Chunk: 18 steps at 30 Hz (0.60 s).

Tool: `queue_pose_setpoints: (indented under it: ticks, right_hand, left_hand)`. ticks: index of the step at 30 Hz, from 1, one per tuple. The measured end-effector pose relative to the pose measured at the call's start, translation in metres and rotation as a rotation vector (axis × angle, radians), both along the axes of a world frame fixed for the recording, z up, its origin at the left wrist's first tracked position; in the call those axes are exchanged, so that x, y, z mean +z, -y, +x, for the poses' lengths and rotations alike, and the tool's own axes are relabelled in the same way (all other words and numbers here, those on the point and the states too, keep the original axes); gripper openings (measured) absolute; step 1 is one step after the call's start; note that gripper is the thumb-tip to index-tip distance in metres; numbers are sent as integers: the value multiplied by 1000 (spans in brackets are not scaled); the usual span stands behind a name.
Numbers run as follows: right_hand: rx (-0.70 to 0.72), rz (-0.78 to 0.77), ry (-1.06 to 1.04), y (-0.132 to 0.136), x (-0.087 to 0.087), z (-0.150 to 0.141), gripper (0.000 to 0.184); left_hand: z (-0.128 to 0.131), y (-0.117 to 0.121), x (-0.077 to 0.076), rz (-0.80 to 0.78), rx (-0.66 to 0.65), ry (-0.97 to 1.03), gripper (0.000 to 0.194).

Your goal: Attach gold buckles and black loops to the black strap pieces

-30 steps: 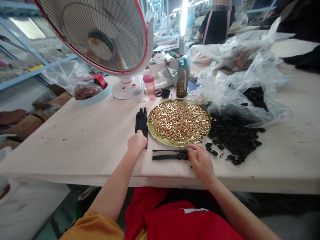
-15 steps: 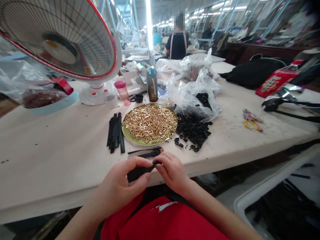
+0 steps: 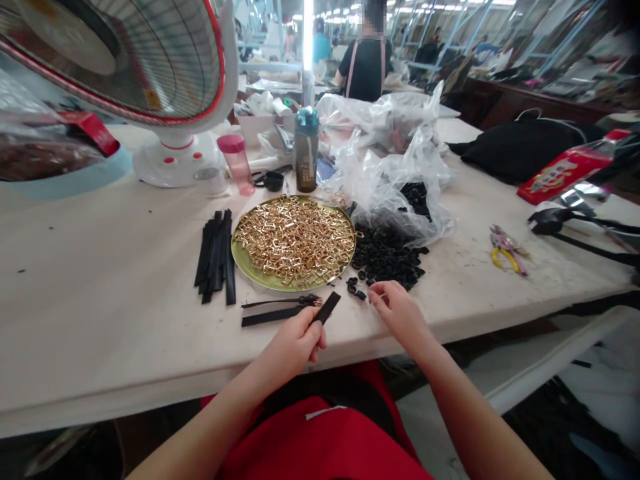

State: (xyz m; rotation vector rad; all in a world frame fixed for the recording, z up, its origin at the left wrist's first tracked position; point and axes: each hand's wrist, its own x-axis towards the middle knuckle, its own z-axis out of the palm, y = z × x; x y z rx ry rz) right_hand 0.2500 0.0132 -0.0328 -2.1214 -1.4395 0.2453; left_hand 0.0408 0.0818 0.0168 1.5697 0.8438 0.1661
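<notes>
My left hand [image 3: 303, 337] is closed around a short black strap [image 3: 327, 308], whose end sticks out up and to the right past the thumb. My right hand [image 3: 395, 310] has its thumb and fingers pinched together at the near edge of a heap of small black loops [image 3: 393, 257]. A few loose loops lie right by its fingertips; whether one is between them is hidden. Beyond my left hand, two finished-looking black straps [image 3: 273, 316] lie on the table, one with a gold-coloured buckle. A green-gold round tray [image 3: 245, 265] holds a pile of gold metal buckles [image 3: 297, 240].
A bundle of black strips [image 3: 215, 257] lies left of the tray. Behind stand a fan [image 3: 175, 160], a pink cup [image 3: 236, 163] and a dark bottle [image 3: 306, 153]. Clear plastic bags [image 3: 380, 180] cover the back; pliers [image 3: 506, 253] lie at right. A person [image 3: 367, 67] is farther off.
Both hands were together at the black strap near the table edge. My right hand has let go and moved right to the black loops; my left hand keeps the strap.
</notes>
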Motion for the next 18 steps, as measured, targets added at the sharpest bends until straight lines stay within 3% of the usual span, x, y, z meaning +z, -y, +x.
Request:
queue_pose_setpoints:
  ticks: [3, 6, 10, 13, 15, 18]
  right_hand:
    - [75, -88, 128, -12, -8, 4, 15]
    - [77, -41, 18, -15, -7, -5, 9]
    - [-3, 11, -603, -9, 4, -16, 23]
    - [-28, 48, -1094, -3, 10, -26, 29]
    - [-77, 90, -1295, 1, 10, -35, 29]
    - [-127, 143, -1379, 5, 8, -46, 27]
  left_hand:
    - [8, -2, -12, -73, 1, -48, 16]
    - [14, -2, -18, -103, -16, -56, 18]
    - [19, 0, -20, -64, 9, 14, 21]
    - [20, 5, -20, 54, 29, 34, 25]
    - [18, 9, -18, 161, 17, 13, 27]
    - [12, 14, -14, 300, -25, -46, 28]
